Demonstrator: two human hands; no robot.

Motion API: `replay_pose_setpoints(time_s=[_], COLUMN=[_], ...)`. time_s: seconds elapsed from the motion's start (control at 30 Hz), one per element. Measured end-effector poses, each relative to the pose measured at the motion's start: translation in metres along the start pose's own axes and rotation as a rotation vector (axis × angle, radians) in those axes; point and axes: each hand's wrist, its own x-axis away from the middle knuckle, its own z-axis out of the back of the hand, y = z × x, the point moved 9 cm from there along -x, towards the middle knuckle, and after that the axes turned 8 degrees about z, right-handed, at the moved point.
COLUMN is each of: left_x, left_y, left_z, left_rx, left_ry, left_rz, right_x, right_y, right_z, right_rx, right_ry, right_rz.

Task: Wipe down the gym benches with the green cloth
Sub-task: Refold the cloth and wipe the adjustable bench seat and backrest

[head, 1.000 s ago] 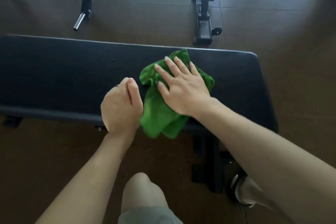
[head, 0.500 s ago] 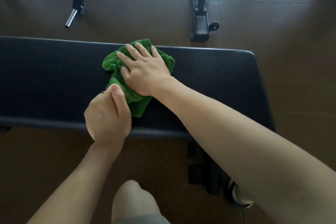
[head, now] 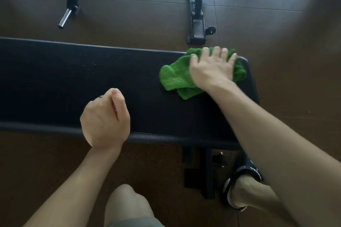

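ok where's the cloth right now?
In the head view the green cloth lies on the right end of the black bench, near its far edge, pressed flat under the right hand.

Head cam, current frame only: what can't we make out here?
- Black padded gym bench: its left end is cut off by the frame edge.
- Crumpled green cloth: partly hidden under the right hand, which presses on it.
- Right hand's fingertips: motion-blurred.
- Left hand: a fist seen from the back; anything inside is hidden.
- Black metal equipment frame on the floor: cut off by the top edge.
- Bench support: mostly hidden under the pad.
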Motion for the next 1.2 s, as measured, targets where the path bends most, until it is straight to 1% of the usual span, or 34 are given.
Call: replay_pose_setpoints(time_s=[0.03,0.13,0.2,0.27,0.37,0.43,0.5,0.57,0.67,0.73,0.8,0.87,0.93,1.0,1.03,1.1,1.13,1.2], left_x=[0.001,0.0,-0.001,-0.001,0.0,0.0,0.001,0.001,0.002,0.002,0.001,0.001,0.0,0.001,0.002,0.002,0.003,0.002], left_y=[-0.001,0.0,0.0,-0.001,-0.001,0.0,0.002,0.002,0.001,0.0,-0.002,-0.002,-0.002,-0.001,0.0,0.002,0.002,0.002], left_z=[0.0,0.002,0.004,0.002,0.002,0.002,0.002,0.003,0.002,0.004,0.004,0.004,0.003,0.002,0.002,0.0,0.0,0.001], left_rx=[-0.012,-0.025,-0.031,-0.039,-0.045,-0.041,-0.036,-0.033,-0.009,0.019,0.021,0.03,0.048,0.04,0.032,0.026,0.024,0.015], left_ry=[0.003,0.012,0.005,-0.011,-0.012,-0.011,-0.008,-0.001,-0.014,-0.018,-0.015,-0.016,-0.021,-0.018,-0.018,-0.018,-0.015,-0.005], left_rz=[0.002,-0.025,-0.028,-0.003,-0.001,-0.015,-0.021,-0.021,-0.018,-0.014,-0.005,-0.017,-0.031,-0.032,-0.035,-0.045,-0.05,-0.053], right_x=[0.002,0.013,0.018,0.019,0.03,0.051,0.081,0.117,0.159,0.163,0.16,0.164,0.171,0.18,0.182,0.182,0.181,0.178], right_y=[-0.028,-0.121,-0.15,-0.137,-0.079,-0.045,-0.036,-0.059,-0.104,-0.107,-0.085,-0.041,0.017,0.059,0.067,0.056,0.037,-0.014], right_z=[-0.004,-0.015,-0.017,-0.015,-0.011,-0.01,-0.012,-0.017,-0.025,-0.027,-0.024,-0.02,-0.015,-0.015,-0.016,-0.016,-0.018,-0.019], right_rx=[0.012,0.01,-0.018,-0.033,-0.063,-0.067,-0.06,-0.058,-0.051,-0.041,-0.035,-0.025,-0.01,-0.008,-0.013,-0.005,-0.005,-0.027], right_ry=[-0.016,-0.026,-0.036,-0.026,0.024,0.014,0.006,0.016,0.036,0.045,0.065,0.11,0.155,0.147,0.147,0.172,0.184,0.204], right_rz=[0.047,0.298,0.408,0.416,0.299,0.225,0.187,0.239,0.432,0.492,0.498,0.413,0.263,0.127,0.076,0.028,0.044,0.153])
